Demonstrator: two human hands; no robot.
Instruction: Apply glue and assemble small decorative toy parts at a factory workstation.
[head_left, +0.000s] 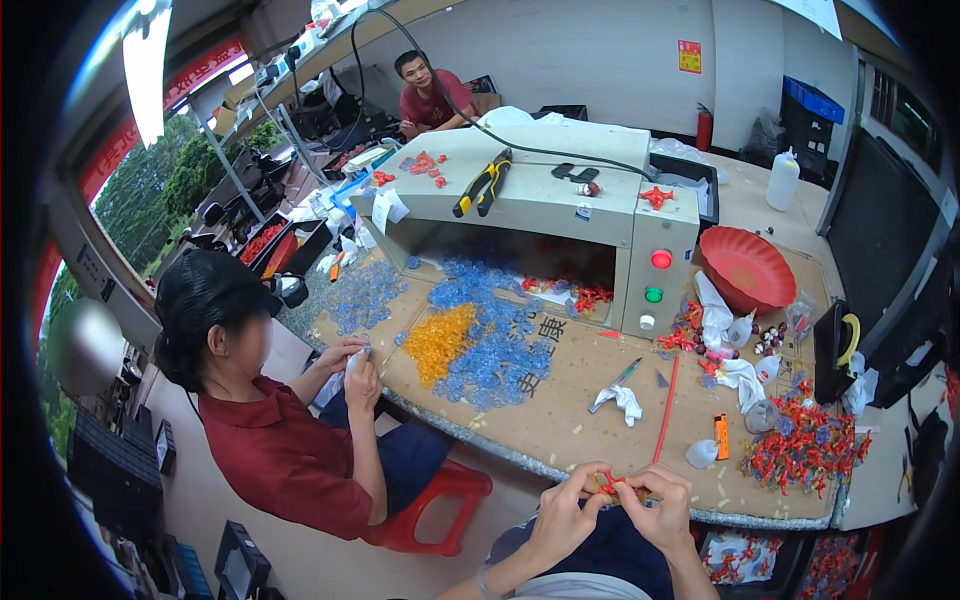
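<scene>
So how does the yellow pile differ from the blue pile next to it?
The yellow pile is small and compact; the blue pile is far larger and spreads loosely into the machine's opening. Yellow lies on the blue pile's left edge, touching it. Both are heaps of small translucent plastic pieces on the cardboard-covered bench, away from both hands.

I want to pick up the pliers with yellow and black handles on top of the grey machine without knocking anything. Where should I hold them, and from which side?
Grip the pliers by their two yellow and black handles, which lie flat and point toward the near left edge of the grey machine. Probably come from above on that side: the handles spread slightly apart there, and the dark jaws point away toward the black cable.
</scene>
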